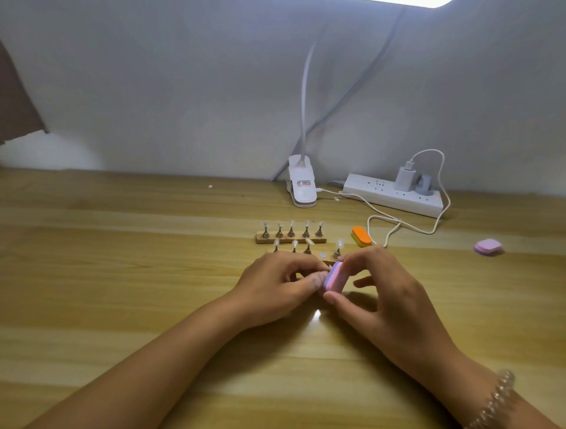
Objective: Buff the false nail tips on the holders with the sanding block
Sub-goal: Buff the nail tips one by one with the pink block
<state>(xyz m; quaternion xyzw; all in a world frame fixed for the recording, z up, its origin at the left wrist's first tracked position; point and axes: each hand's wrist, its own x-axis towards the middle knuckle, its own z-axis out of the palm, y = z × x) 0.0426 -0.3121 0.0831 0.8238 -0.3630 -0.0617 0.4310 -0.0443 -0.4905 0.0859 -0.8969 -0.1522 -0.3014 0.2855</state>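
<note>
Just in front of the holders (291,235), the pink sanding block (333,277) is pinched by the right hand (395,303). Something small and hidden, probably one nail tip, is pinched against it by the left hand (275,284). Nine nail tips (339,244) stand racked, and which of them are buffed cannot be told.

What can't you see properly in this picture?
Head view:
- What the left hand pinches, if anything: hidden by that hand and the sanding block in the right hand.
- Front holder strip: partly covered by both hands.
- Lamp head: cut off at top edge.
- Lamp clip label: too small to read.
</note>
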